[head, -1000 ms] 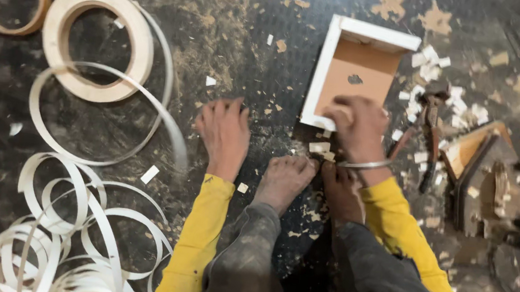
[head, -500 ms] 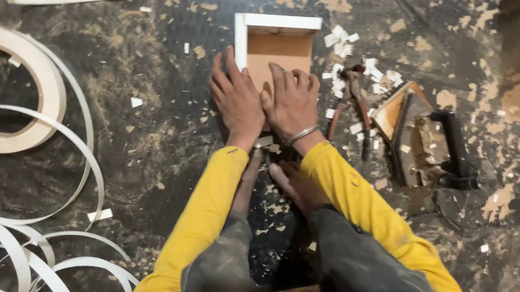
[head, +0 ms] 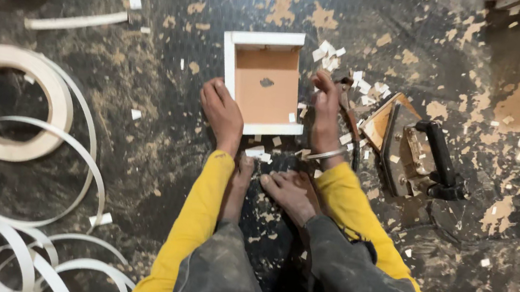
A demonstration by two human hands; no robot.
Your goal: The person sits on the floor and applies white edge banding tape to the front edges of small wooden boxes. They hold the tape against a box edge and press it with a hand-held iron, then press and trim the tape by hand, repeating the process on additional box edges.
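Note:
A small square wooden box (head: pixel 265 83) with white-edged walls and a brown bottom lies open side up on the dark floor. My left hand (head: pixel 221 111) presses against its left wall. My right hand (head: pixel 326 111), with a metal bangle on the wrist, rests against its right wall, fingers pointing away from me. Both hands grip the box from the sides. My bare feet (head: pixel 281 190) sit just below the box, between my yellow sleeves.
A flat iron (head: pixel 423 153) rests on a wooden block right of my right hand, with pliers (head: pixel 346 107) beside it. Rolls and loose coils of white edge-banding tape (head: pixel 16 107) lie at the left. White trimmings (head: pixel 330 55) and sawdust are scattered around.
My hands moved apart from the top of the box to its two side walls. The view shifted, so the box now sits lower and nearer the middle.

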